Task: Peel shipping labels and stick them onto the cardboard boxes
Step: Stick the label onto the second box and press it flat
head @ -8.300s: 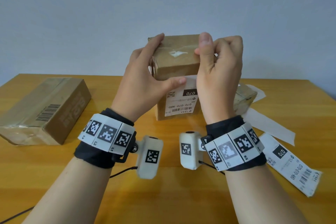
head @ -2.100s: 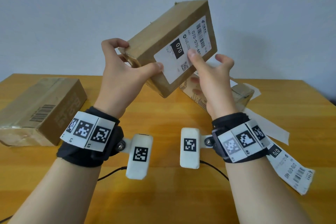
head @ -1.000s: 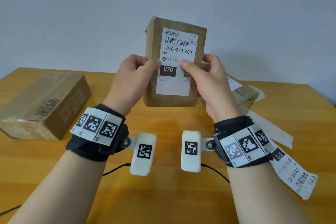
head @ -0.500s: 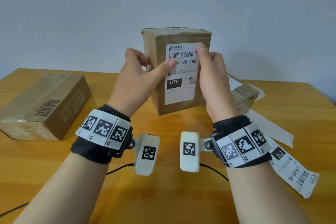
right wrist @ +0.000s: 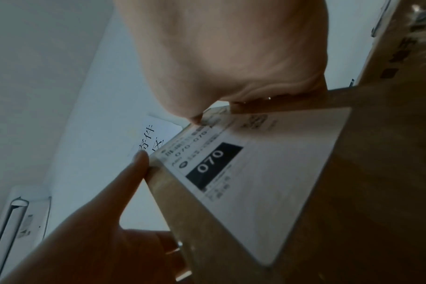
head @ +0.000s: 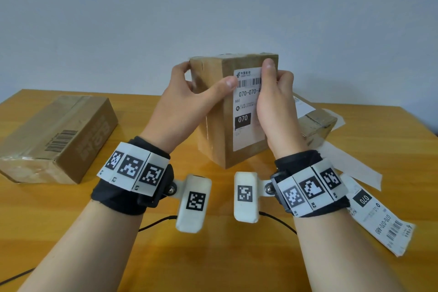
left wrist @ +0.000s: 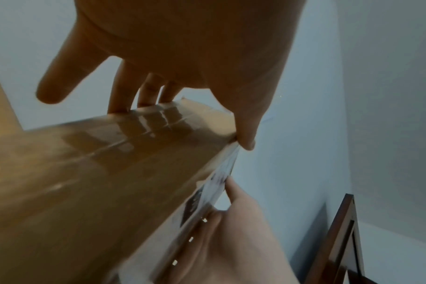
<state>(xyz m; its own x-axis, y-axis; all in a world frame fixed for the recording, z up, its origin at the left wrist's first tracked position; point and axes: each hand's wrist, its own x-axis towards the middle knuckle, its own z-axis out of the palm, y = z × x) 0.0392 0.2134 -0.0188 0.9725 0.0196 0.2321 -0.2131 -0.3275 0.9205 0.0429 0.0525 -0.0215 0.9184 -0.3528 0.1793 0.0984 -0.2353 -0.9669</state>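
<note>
An upright cardboard box [head: 214,140] stands in the middle of the head view, its bottom at or just above the table. A white shipping label [head: 246,130] marked 070 is stuck on its front face. My left hand [head: 207,76] grips the box's upper left corner, fingers behind it and thumb at the label's top left edge. My right hand [head: 277,71] holds the upper right edge, its thumb pressed along the label's right side. In the left wrist view the box [left wrist: 97,173] and label [left wrist: 216,178] show edge-on. The right wrist view shows the label [right wrist: 255,182] flat on the box [right wrist: 377,192].
A larger cardboard box [head: 57,140] lies at the left of the wooden table [head: 213,256]. Another labelled box [head: 317,123] sits behind my right hand. White backing strips [head: 350,166] and a spare label sheet [head: 379,218] lie at the right. A black cable [head: 154,223] runs under my wrists.
The box has come down toward the table and turned a little to the right. My right thumb has slid up the label's right edge; my left thumb has moved to its top left.
</note>
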